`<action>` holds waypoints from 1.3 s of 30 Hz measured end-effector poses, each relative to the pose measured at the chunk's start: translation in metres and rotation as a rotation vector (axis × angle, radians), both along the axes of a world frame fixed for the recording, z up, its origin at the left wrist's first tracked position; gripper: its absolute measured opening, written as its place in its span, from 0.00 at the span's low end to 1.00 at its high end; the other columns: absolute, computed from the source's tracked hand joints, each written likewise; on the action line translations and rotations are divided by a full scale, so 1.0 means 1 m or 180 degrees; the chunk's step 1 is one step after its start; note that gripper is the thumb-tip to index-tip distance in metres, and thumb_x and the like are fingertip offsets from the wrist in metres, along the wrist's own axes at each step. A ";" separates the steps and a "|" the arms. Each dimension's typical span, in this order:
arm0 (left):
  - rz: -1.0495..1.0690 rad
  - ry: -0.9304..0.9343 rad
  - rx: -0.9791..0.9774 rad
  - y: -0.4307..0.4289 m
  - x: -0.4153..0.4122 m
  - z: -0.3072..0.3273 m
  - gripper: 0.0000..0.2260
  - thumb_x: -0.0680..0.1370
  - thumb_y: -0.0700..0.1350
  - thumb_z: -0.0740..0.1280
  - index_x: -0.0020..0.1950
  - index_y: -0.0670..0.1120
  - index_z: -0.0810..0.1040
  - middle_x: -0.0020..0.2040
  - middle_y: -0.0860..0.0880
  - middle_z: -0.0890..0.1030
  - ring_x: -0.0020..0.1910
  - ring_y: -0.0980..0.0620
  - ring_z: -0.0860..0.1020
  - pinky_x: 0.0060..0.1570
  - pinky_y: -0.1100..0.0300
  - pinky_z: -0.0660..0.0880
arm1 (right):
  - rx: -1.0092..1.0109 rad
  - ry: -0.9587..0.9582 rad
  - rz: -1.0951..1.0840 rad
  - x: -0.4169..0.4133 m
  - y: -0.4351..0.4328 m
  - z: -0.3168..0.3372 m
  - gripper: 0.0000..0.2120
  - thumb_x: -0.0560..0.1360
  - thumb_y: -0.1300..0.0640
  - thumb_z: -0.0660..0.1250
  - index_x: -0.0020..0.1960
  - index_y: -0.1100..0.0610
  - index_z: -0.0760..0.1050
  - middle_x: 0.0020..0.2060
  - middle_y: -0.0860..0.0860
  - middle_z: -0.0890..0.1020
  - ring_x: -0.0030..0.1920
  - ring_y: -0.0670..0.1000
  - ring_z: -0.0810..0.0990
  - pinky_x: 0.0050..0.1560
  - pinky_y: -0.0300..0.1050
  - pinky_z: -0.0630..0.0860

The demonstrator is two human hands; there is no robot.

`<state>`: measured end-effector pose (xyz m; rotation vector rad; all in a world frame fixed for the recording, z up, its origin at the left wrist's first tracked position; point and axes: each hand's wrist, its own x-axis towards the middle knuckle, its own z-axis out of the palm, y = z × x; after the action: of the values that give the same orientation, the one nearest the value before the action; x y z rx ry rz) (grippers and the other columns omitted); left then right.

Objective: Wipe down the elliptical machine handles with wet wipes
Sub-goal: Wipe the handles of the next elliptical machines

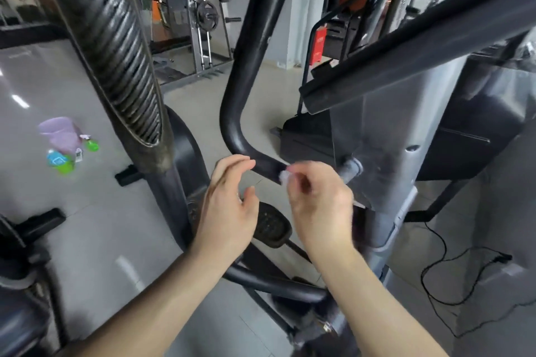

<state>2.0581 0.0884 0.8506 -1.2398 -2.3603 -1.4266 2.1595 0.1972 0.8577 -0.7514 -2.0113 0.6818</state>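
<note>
In a gym, at an elliptical, a person's right hand (319, 206) pinches a small crumpled white wipe (285, 177) at the low end of the curved black handle (249, 66), just past its bend. The left hand (229, 206) hovers close beside the same stretch of bar, its fingers loosely curled and holding nothing. Motion blur leaves it unclear whether its fingertips touch the handle. A black pedal (271, 224) lies below the two hands. A ribbed grip (116, 52) rises at near left. Beyond it, a lilac bucket (61, 133) and green bottles (62, 161) stand on the grey floor (87, 211). A weight rack (207, 14) stands in the background, and a black cable (435, 269) trails across the floor at right.
</note>
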 end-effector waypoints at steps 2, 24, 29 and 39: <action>0.0119 -0.0139 0.0004 -0.002 0.002 -0.001 0.20 0.78 0.35 0.67 0.68 0.49 0.77 0.66 0.62 0.71 0.50 0.66 0.74 0.57 0.74 0.68 | 0.0315 -0.0302 0.0315 -0.026 0.002 0.011 0.07 0.79 0.64 0.69 0.49 0.56 0.84 0.43 0.46 0.81 0.46 0.49 0.80 0.46 0.30 0.65; 0.0092 -0.1054 0.0179 -0.034 0.058 0.002 0.11 0.81 0.42 0.68 0.59 0.57 0.81 0.29 0.64 0.75 0.27 0.60 0.70 0.35 0.68 0.67 | -0.0663 -0.0487 0.1692 0.040 0.014 0.037 0.08 0.75 0.65 0.74 0.40 0.54 0.81 0.43 0.49 0.86 0.38 0.45 0.82 0.41 0.36 0.78; 0.0056 -0.1184 0.0299 -0.085 0.044 0.002 0.07 0.79 0.40 0.72 0.53 0.53 0.84 0.49 0.58 0.86 0.47 0.59 0.84 0.50 0.63 0.78 | -0.1342 0.0051 0.2357 0.029 -0.048 -0.001 0.10 0.77 0.66 0.74 0.44 0.51 0.83 0.43 0.50 0.86 0.45 0.51 0.86 0.50 0.43 0.82; 0.0967 -0.1542 0.0243 -0.205 -0.049 -0.029 0.04 0.78 0.40 0.74 0.51 0.48 0.85 0.44 0.55 0.86 0.38 0.62 0.80 0.39 0.71 0.72 | -0.2072 0.0042 0.3037 -0.086 -0.173 -0.045 0.15 0.77 0.68 0.71 0.57 0.50 0.79 0.54 0.49 0.84 0.50 0.40 0.83 0.51 0.31 0.76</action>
<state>2.0093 -0.1165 0.8219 -0.5203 -2.6010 -1.8415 2.0737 0.0245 0.8132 -0.0555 -2.0819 1.9336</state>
